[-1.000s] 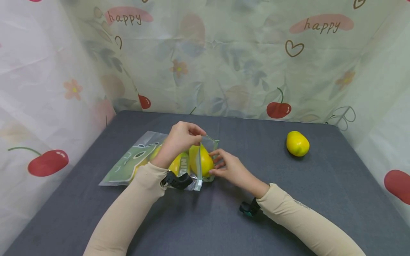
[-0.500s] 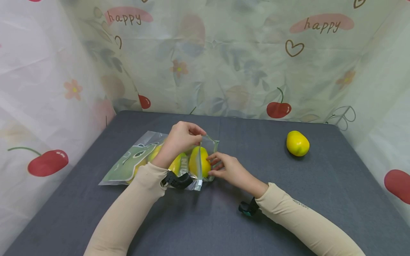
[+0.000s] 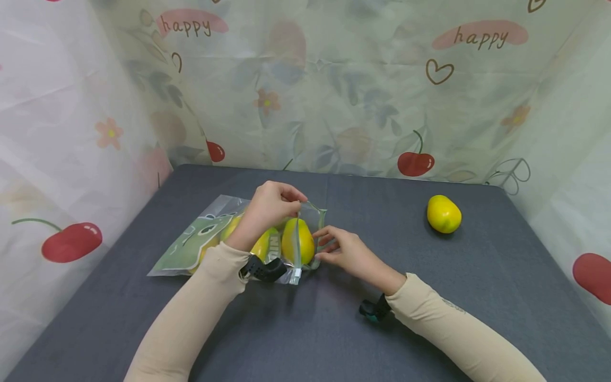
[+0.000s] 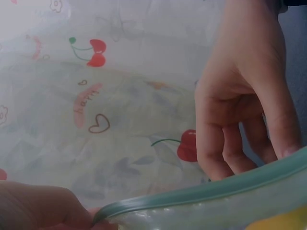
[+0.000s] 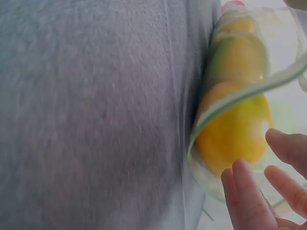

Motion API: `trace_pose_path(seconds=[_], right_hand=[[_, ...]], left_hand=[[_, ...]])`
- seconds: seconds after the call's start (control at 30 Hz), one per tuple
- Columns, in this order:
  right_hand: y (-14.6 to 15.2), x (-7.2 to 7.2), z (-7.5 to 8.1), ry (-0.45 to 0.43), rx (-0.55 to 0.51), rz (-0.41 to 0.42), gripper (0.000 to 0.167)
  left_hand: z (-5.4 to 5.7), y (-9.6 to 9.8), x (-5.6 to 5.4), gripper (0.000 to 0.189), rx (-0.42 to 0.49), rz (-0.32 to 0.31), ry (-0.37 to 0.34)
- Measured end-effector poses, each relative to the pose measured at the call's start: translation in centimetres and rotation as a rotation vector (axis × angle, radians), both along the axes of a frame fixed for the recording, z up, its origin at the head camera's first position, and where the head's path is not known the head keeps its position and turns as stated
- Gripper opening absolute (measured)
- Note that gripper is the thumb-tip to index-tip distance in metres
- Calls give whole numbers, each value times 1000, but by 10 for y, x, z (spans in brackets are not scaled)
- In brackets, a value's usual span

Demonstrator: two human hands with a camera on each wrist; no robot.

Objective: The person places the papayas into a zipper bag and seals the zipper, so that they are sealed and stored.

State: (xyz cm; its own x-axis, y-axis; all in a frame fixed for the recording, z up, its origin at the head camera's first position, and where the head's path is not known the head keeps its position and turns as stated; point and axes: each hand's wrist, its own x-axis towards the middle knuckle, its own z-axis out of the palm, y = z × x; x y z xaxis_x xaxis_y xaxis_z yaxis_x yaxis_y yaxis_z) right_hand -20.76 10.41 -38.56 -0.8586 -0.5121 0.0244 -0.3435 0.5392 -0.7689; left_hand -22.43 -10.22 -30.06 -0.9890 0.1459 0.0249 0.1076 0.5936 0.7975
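A clear zip bag (image 3: 179,257) with a green cartoon print lies on its side, several yellow fruits inside. My left hand (image 3: 272,207) pinches the upper edge of its mouth, raising it; the green zip strip (image 4: 206,194) runs from those fingers in the left wrist view. Just inside the opening sits a smooth yellow fruit (image 5: 235,132), lemon-like in shape. My right hand (image 3: 347,250) is at the mouth, fingers spread and lightly bent, holding nothing. In the right wrist view its fingertips (image 5: 242,170) point at that fruit. My left forearm hides part of the bag.
Another yellow fruit (image 3: 444,214) rests alone toward the back right of the dark grey table (image 3: 382,207). Printed curtains (image 3: 324,106) hang behind the table and at both sides.
The fruit at the mouth has slid left, farther into the bag. My right fingers followed it slightly, then drew back right, off the fruit. My left hand has stayed put.
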Motion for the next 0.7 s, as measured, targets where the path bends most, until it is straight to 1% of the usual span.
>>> trace_pose_path(seconds=[0.17, 0.3, 0.6, 0.7], right_hand=[[14, -1, 6, -10, 14, -57, 40], [31, -6, 12, -4, 19, -117, 38], [82, -24, 30, 39, 3, -249, 42], [99, -28, 37, 59, -21, -288, 45]], left_hand=[[0, 0, 0, 17, -4, 2, -4], [-1, -1, 0, 20, 6, 2, -16], [-1, -2, 0, 19, 7, 5, -27], [0, -1, 0, 19, 11, 4, -24]])
